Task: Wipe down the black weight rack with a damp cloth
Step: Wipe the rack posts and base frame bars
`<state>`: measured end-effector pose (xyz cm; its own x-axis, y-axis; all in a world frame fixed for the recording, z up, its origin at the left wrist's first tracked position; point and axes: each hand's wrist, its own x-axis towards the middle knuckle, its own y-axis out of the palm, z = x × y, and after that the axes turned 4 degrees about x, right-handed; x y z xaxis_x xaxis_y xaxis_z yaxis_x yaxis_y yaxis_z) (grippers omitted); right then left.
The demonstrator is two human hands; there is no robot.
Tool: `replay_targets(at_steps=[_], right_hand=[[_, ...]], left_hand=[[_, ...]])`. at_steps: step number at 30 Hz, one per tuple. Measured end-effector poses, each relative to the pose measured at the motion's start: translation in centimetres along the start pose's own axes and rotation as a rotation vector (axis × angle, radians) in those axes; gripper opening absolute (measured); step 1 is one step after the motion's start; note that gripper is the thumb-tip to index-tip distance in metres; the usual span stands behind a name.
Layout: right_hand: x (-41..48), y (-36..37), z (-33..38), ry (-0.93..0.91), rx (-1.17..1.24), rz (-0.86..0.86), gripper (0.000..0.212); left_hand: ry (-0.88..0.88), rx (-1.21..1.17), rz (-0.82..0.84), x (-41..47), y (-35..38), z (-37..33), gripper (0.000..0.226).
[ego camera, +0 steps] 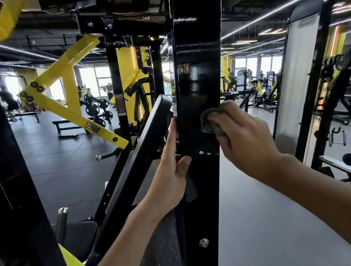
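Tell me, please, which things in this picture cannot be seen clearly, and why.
Head view:
Cloth: mostly covered by the right hand; its dampness cannot be judged.
Left hand: some fingers hidden behind the edge of the black post.
Top and foot of the black post: cut off by the frame.
Sticker on the far frame: too small to read.

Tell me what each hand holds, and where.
Right hand grips the bunched cloth, pressed on the black upright. Left hand pinches the upright's left edge.
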<state>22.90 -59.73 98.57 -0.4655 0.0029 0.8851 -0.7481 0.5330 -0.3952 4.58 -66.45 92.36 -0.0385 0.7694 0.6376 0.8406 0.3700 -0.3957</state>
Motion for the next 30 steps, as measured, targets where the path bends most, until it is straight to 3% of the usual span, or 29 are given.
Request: replay_targets(at_steps=[4, 8, 13, 17, 21, 25, 30], right_hand=[[-1.9, 0.5, 0.3, -0.194, -0.021, 0.175, 0.023], [-1.3, -0.2, -0.2, 0.07, 0.048, 0.016, 0.022], [-2.8, 0.4, 0.6, -0.064, 0.084, 0.101, 0.021], [-2.7, 0.7, 1.0, 0.2, 0.146, -0.046, 0.022], [-4.4, 0.7, 1.3, -0.036, 0.084, 0.112, 0.025], [-3.6, 0.7, 1.0, 0.186, 0.115, 0.015, 0.027], [-4.8, 0.7, 1.5, 0.03, 0.126, 0.156, 0.027]], left_hand=[[0.014, 0.001, -0.019, -0.3, 0.4, 0.5, 0.079], [-0.038, -0.024, -0.029, -1.0, 0.7, 0.9, 0.084], [-0.063, -0.04, -0.029, -0.9, 0.9, 0.6, 0.088], [-0.044, -0.049, -0.029, -1.0, 1.0, 0.4, 0.088], [-0.038, -0.014, -0.03, -1.0, 1.1, 0.4, 0.086], [-0.05, -0.014, -0.034, -1.0, 1.2, 0.5, 0.087], [-0.056, -0.018, -0.022, -1.1, 1.1, 0.4, 0.089]])
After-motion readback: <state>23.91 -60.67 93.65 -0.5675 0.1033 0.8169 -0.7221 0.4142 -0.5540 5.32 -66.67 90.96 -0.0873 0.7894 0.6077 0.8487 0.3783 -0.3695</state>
